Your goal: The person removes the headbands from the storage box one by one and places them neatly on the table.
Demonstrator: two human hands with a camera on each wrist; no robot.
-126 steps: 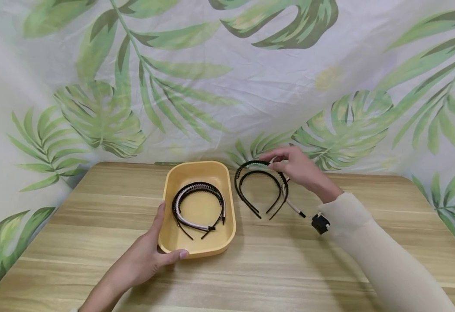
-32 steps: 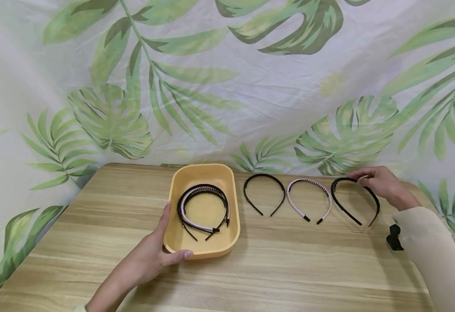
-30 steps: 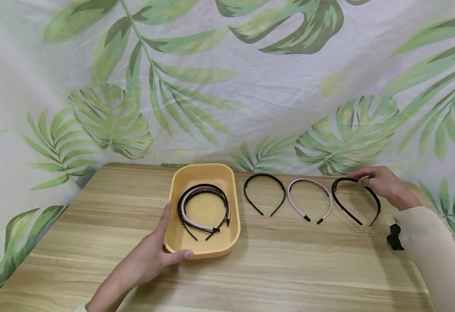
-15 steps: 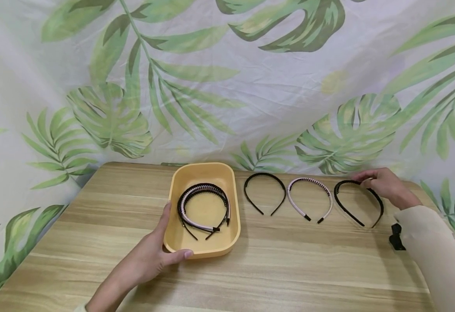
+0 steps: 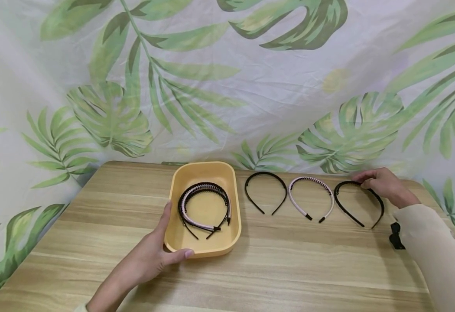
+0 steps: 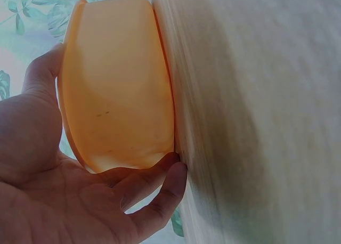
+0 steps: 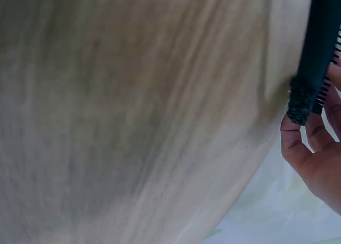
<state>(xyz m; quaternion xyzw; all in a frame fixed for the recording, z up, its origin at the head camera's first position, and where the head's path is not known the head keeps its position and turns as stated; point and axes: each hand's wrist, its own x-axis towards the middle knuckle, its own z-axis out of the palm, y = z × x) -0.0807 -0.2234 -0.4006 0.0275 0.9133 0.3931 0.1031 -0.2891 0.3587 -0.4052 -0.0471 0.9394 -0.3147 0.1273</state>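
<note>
In the head view, my left hand (image 5: 147, 255) holds the near left corner of a yellow plastic box (image 5: 236, 236), thumb at the near rim and fingers along the left side. Several black and pink toothed headbands (image 5: 204, 186) lie stacked inside it. My right hand (image 5: 385, 187) pinches the top of a black headband (image 5: 346, 182) at the right end of a row, its ends pointing toward me. The right wrist view catches part of this headband's dark band and teeth between the fingers. Left of it lie a pink headband (image 5: 297, 209) and a thinner black headband (image 5: 264, 173).
A wooden tabletop (image 5: 290, 268) bears everything. Behind its far edge hangs a cloth with a green leaf print (image 5: 196, 104). A small black device (image 5: 396, 236) sits at the right wrist, by the cream sleeve (image 5: 426, 242).
Earlier, the right hand was at several headbands bunched beside the box; they now lie spread in a row. Lately the right-hand black headband has shifted slightly right. The left hand stays on the box.
</note>
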